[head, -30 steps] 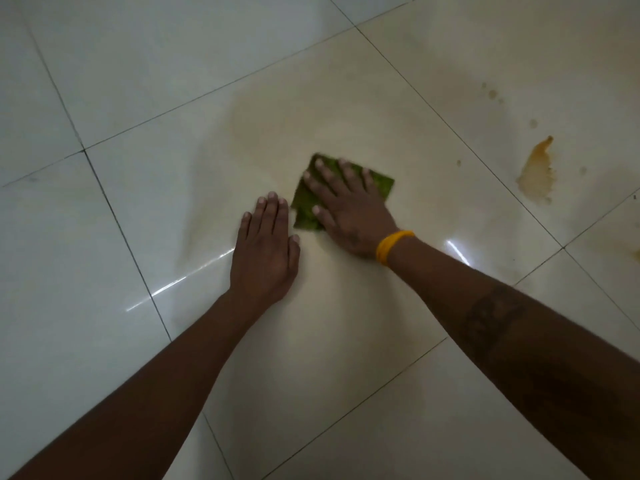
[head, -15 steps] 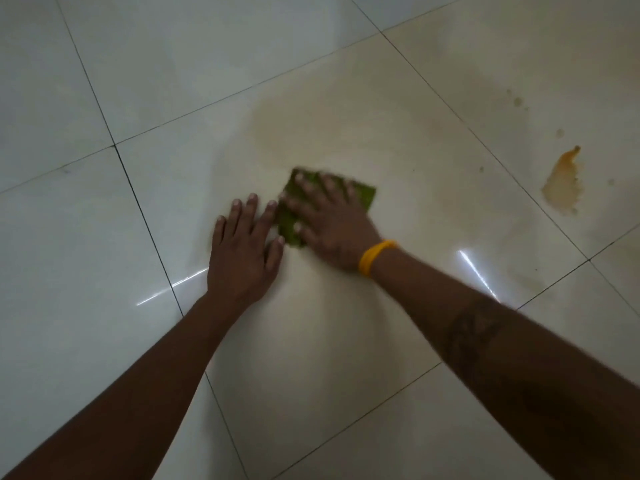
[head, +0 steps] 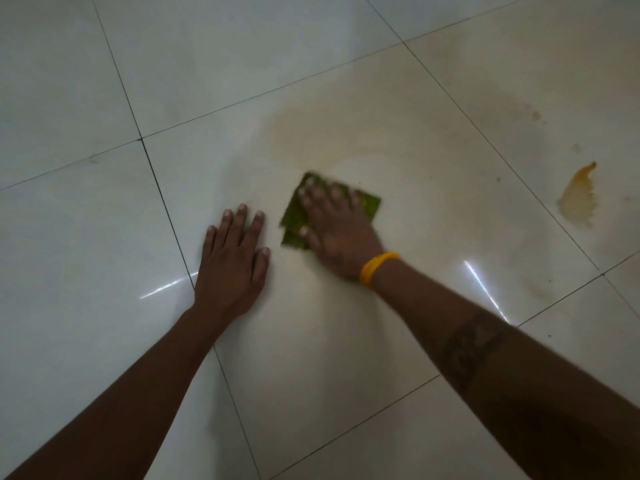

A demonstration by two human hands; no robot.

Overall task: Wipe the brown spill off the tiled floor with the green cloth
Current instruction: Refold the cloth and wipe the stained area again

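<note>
From the head view we look down on a glossy, cream-white tiled floor [head: 104, 237] crossed by thin dark grout lines. Our right hand [head: 337, 228] lies flat on a small square green cloth [head: 294, 220], fingers straight and slightly spread, pressing the fabric to the tile; nothing is pinched or curled around. The hand and cloth look blurred. The green cloth sits near the middle of the large centre tile, its left edge and far right corner showing past our fingers [head: 313, 199]. A thick yellow band [head: 375, 268] circles the right wrist, and a dark patterned tattoo [head: 474, 348] marks the forearm behind it.

Our left hand [head: 232, 261] rests palm down on the bare tile just beside the cloth, apart from it, fingers straight and held close together with the thumb out to the side; it holds nothing. Its outer edge lies near a grout line.

A small, dense orange-brown puddle of spill [head: 580, 199] lies well to the right on the neighbouring tile, apart from the cloth. A few tiny brown droplets [head: 536, 115] dot the tile beyond it. A faint brownish smeared film [head: 329, 133] spreads across the centre tile beyond the cloth. Two bright streaks of reflected light [head: 485, 289] shine on the floor
</note>
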